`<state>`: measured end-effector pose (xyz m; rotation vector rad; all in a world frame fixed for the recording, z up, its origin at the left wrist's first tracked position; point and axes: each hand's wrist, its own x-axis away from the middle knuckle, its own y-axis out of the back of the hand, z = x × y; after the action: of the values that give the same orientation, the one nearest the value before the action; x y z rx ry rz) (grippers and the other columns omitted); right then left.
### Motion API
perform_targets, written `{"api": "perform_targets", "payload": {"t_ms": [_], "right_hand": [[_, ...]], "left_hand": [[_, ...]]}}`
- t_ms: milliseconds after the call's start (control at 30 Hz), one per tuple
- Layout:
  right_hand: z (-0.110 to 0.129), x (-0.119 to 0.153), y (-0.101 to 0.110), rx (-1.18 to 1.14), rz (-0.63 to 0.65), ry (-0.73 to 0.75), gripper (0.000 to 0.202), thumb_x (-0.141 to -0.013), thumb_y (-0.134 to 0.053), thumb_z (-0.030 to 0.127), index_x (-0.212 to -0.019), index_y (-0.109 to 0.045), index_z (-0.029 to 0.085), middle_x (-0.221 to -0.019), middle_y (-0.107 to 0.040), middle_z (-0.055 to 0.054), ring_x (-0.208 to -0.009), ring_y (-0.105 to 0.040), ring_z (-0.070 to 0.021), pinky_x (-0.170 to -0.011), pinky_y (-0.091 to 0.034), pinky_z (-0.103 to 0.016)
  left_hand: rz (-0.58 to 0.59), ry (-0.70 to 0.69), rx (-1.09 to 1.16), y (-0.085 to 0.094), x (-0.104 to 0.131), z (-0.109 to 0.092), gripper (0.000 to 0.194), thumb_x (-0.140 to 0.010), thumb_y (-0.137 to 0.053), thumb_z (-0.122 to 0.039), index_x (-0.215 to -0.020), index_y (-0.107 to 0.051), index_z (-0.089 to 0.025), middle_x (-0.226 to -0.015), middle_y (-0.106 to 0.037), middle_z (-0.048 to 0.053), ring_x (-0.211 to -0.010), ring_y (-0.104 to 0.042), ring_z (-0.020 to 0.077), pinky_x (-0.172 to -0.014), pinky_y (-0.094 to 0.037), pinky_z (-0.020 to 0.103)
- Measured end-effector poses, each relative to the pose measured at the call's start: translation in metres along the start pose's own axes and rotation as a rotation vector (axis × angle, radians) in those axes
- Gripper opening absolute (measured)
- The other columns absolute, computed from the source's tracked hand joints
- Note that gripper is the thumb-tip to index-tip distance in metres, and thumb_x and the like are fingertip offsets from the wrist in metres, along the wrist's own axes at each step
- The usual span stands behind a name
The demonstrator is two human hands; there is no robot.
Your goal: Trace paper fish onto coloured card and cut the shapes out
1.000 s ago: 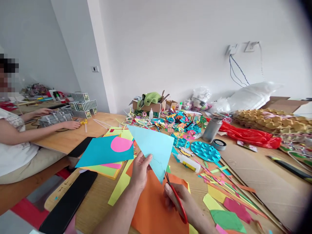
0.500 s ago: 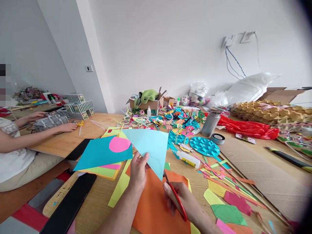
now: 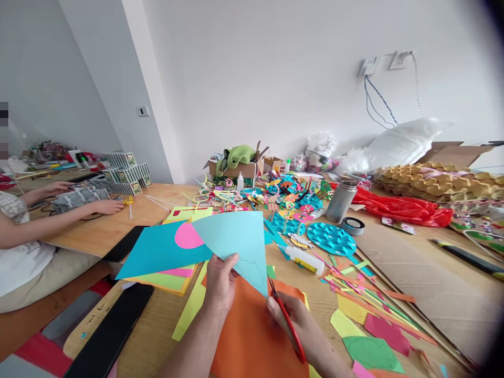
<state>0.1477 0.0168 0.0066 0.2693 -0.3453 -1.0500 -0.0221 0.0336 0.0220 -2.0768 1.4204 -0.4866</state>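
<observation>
Paper strips [image 3: 374,287] lie between scissors [image 3: 289,321] and flat cardboard [image 3: 425,286].

This looks like a shared craft room, with plain walls [image 3: 252,79] and wooden tabletops [image 3: 159,325]. On the near side of the flask [image 3: 341,202], scissors [image 3: 290,323] and a light-blue sheet [image 3: 236,236] are in use; glue [image 3: 305,260] and coloured strips [image 3: 394,294] also lie there. Bright cut-outs [image 3: 291,198] are heaped left of it, egg trays [image 3: 433,185] stacked right, a bulging sack [image 3: 405,143] behind and right. Well to its left, another person [image 3: 23,268] sits, arms over the tabletop.
</observation>
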Motion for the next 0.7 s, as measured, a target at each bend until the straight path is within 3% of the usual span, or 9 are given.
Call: {"api": "perform_targets", "payload": {"t_ms": [200,700], "right_hand": [[-0.005,0.001,-0.005,-0.002,-0.031,0.006,0.06,-0.083,-0.033,0.076,-0.068,-0.048,0.02,-0.064,-0.054,-0.001,-0.062,-0.051,-0.0143,-0.052,-0.034,-0.024],[0.004,0.002,-0.005,-0.075,-0.059,-0.122,0.064,-0.078,-0.034,0.08,-0.062,-0.05,0.02,-0.053,-0.059,-0.004,-0.051,-0.055,-0.0157,-0.047,-0.036,-0.025]], "left_hand": [[-0.087,-0.044,0.13,0.0,-0.003,0.002,0.05,-0.066,-0.081,-0.02,-0.113,-0.063,-0.02,-0.1,-0.069,0.007,-0.086,-0.066,0.0171,-0.072,-0.053,0.027],[-0.04,0.01,0.125,-0.007,0.01,0.015,0.051,-0.073,-0.078,-0.024,-0.12,-0.061,-0.022,-0.112,-0.068,0.007,-0.098,-0.066,0.0201,-0.08,-0.053,0.03]]}}
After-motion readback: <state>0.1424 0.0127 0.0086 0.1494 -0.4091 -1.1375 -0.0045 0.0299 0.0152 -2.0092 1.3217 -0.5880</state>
